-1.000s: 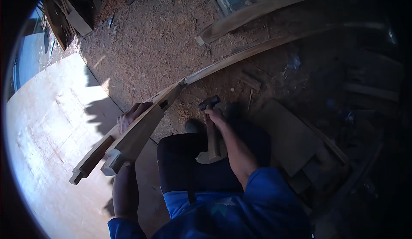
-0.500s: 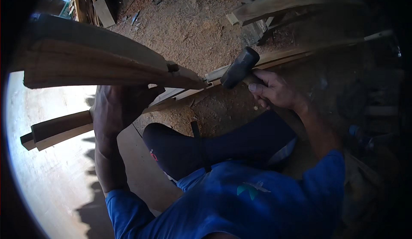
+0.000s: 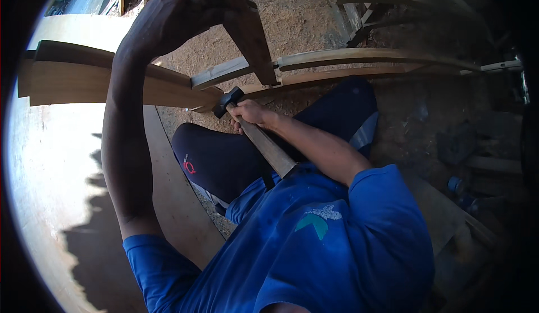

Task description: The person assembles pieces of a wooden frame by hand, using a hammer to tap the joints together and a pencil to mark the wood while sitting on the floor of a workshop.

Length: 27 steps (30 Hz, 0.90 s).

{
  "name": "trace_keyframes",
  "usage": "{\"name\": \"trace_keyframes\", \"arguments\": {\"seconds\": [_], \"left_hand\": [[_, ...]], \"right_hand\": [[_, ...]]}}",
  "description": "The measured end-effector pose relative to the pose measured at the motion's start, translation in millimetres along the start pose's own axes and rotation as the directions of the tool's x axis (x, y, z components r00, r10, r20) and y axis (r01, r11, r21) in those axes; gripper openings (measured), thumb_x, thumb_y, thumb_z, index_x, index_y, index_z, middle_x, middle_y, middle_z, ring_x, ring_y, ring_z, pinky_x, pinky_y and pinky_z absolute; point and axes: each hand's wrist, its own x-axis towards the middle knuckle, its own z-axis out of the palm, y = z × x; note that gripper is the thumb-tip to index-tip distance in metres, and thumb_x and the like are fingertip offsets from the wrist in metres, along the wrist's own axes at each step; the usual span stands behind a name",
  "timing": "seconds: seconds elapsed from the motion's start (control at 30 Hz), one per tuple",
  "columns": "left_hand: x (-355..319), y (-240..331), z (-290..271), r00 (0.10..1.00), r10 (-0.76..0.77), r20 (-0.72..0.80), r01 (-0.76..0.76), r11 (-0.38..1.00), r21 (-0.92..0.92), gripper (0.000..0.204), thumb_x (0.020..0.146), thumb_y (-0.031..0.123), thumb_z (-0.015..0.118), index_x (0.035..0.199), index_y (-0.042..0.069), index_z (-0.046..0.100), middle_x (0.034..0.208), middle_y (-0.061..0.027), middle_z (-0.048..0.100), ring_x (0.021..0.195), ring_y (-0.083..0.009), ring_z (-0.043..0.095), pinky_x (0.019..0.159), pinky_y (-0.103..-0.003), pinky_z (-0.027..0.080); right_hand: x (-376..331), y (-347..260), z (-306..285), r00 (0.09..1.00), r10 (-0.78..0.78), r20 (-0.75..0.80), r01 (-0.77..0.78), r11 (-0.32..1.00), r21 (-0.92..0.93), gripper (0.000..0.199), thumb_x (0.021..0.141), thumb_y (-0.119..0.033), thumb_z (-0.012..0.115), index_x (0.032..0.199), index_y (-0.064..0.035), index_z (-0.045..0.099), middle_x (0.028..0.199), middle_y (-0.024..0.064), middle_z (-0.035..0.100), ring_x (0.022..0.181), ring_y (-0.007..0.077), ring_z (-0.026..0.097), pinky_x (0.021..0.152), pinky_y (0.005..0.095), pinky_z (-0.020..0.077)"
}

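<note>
the right hand [image 3: 250,112] is closed around a hammer [image 3: 255,133] just below its dark head, the wooden handle running down-right toward the blue shirt [image 3: 337,240]. the left hand [image 3: 179,15] is clamped on a wooden piece [image 3: 250,32] raised high, pointing down-right at curved planks [image 3: 337,60].

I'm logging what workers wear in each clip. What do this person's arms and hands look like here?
Both arms are bare from the short sleeves of a bright blue T-shirt down. The left hand and right hand wear no gloves, and no watch, ring or band shows on either wrist. The shirt front carries a small teal and white mark.
</note>
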Motion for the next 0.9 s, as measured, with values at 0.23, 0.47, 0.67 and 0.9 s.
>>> {"name": "trace_keyframes", "arguments": {"seconds": [0.23,0.47,0.67,0.9], "left_hand": [[-1,21,0,0.963,-0.263,0.064,0.271,0.927,-0.258,0.043,0.094,0.041,0.063,0.115,0.003,0.064,0.087,-0.0110,0.069,0.075,-0.0198,0.069,0.070,-0.034,0.053],[4,4,3,0.972,-0.215,0.095,0.232,0.946,-0.227,0.051,0.089,0.053,0.064,0.107,0.006,0.068,0.073,-0.0098,0.070,0.069,-0.0225,0.072,0.062,-0.036,0.054],[-1,12,-5,0.973,-0.220,0.067,0.230,0.942,-0.244,0.053,0.089,0.055,0.063,0.108,0.006,0.067,0.074,-0.0095,0.070,0.069,-0.0232,0.071,0.064,-0.038,0.054],[5,15,-14,0.898,-0.383,0.216,0.439,0.765,-0.471,0.062,0.090,0.058,0.061,0.111,-0.001,0.065,0.087,-0.0106,0.066,0.078,-0.0170,0.064,0.073,-0.032,0.051]], "right_hand": [[42,26,-13,0.913,-0.171,-0.369,0.231,0.965,0.124,0.022,0.095,-0.016,0.047,0.083,0.0017,0.053,0.066,0.0142,0.059,0.053,0.0232,0.062,0.049,0.0378,0.0526],[-22,2,-12,1.000,-0.002,-0.002,0.002,0.999,-0.040,0.026,0.099,-0.019,0.047,0.091,0.0043,0.057,0.073,0.0152,0.062,0.058,0.0236,0.064,0.051,0.0366,0.0546],[-119,-8,-30,0.958,0.125,-0.257,-0.001,0.901,0.434,0.029,0.103,-0.027,0.045,0.108,0.0001,0.053,0.090,0.0163,0.062,0.069,0.0205,0.063,0.058,0.0349,0.0581],[-79,29,-116,0.897,-0.016,-0.442,0.422,0.333,0.843,0.037,0.103,-0.041,0.044,0.109,-0.0061,0.054,0.079,0.0027,0.052,0.062,0.0098,0.053,0.061,0.0259,0.0473]]}}
